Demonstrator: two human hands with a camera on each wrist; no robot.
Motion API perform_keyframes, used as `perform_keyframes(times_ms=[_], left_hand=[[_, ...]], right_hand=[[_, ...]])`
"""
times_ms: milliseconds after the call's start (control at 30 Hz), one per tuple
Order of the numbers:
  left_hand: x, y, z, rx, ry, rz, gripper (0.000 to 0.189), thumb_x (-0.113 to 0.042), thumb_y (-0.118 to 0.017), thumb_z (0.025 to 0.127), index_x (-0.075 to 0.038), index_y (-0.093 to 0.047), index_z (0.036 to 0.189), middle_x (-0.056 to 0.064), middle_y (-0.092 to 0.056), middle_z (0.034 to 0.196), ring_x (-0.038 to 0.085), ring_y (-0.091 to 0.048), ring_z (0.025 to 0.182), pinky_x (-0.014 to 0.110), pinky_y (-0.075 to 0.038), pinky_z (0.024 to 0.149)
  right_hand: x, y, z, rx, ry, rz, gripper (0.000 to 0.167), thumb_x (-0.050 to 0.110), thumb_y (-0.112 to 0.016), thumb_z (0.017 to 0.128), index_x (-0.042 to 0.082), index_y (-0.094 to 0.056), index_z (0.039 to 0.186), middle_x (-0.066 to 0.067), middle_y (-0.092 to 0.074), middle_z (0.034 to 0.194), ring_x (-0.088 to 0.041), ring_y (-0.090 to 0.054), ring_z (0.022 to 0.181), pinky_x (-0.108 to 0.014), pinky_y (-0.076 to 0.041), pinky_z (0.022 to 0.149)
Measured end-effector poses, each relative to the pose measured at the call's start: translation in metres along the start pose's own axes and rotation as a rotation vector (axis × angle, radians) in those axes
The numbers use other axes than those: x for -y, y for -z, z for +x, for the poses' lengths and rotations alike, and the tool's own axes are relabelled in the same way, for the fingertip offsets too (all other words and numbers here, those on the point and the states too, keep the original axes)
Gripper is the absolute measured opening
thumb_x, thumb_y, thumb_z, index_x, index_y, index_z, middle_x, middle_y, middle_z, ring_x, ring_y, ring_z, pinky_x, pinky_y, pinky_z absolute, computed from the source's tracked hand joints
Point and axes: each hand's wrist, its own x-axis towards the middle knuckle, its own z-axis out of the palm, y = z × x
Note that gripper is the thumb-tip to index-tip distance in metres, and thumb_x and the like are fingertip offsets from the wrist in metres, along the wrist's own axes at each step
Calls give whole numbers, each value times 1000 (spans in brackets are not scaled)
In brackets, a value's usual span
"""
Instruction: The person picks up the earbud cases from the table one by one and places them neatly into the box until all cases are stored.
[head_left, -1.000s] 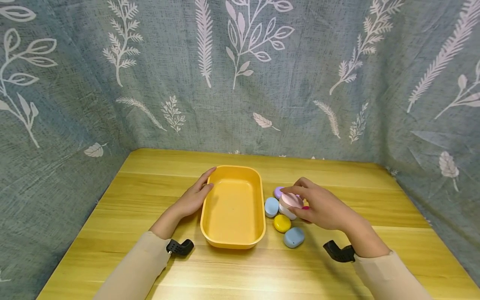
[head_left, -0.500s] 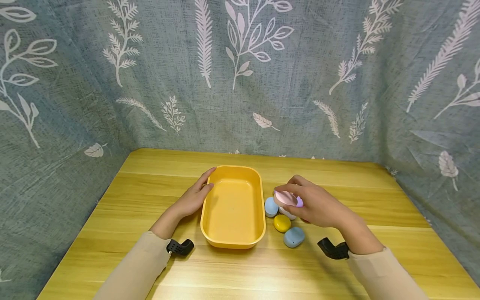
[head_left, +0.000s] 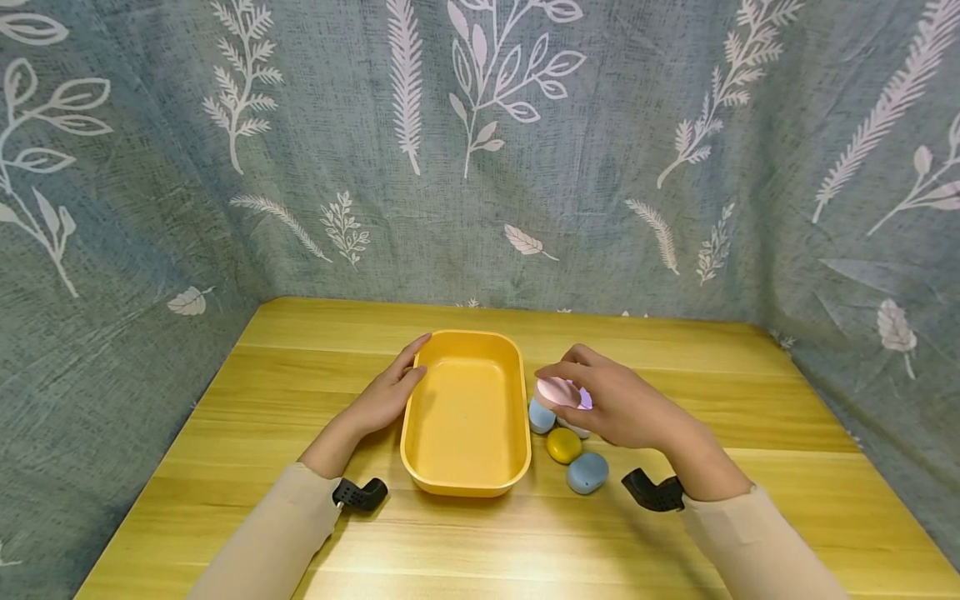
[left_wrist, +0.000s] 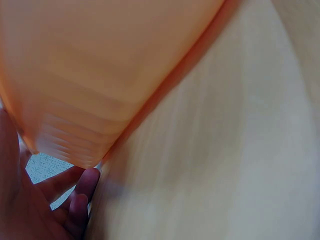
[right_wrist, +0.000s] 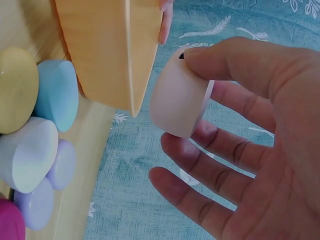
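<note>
My left hand [head_left: 384, 400] holds the left rim of a yellow plastic basin [head_left: 466, 492], thumb at the rim and fingers along the outside. In the left wrist view, those fingers [left_wrist: 86, 186] touch the basin's ribbed wall [left_wrist: 75, 115]. Between thumb and fingers, my right hand [head_left: 618, 404] pinches a small pale pink rounded case [head_left: 557, 392], raised above the table just right of the basin. A tiny black mark shows on the case [right_wrist: 175, 100] beside the thumb in the right wrist view. What the case is for cannot be told.
Below the right hand lie similar rounded pieces: light blue [head_left: 542, 417], yellow [head_left: 564, 446], grey-blue [head_left: 587, 473] and white [right_wrist: 30, 152]. Two lilac pieces [right_wrist: 35, 207] and a magenta one [right_wrist: 10, 220] sit close by. A patterned curtain [head_left: 480, 225] backs the wooden table [head_left: 337, 325].
The right hand has lifted the pink case and carried it left towards the basin, uncovering lilac behind it. The left hand and the basin stay in place.
</note>
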Motion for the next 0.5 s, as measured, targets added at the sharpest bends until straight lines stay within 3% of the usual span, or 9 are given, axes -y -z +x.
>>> perform_keyframes(times_ms=[500], left_hand=[[2, 0, 0, 3, 4, -1, 54, -34, -34, 115, -50, -14, 163, 4, -11, 175, 36, -16, 161, 61, -23, 127]], right_hand=[[13, -2, 12, 24, 20, 17, 45, 19, -75, 97, 18, -64, 141, -1, -59, 119, -13, -55, 90, -27, -50, 76]])
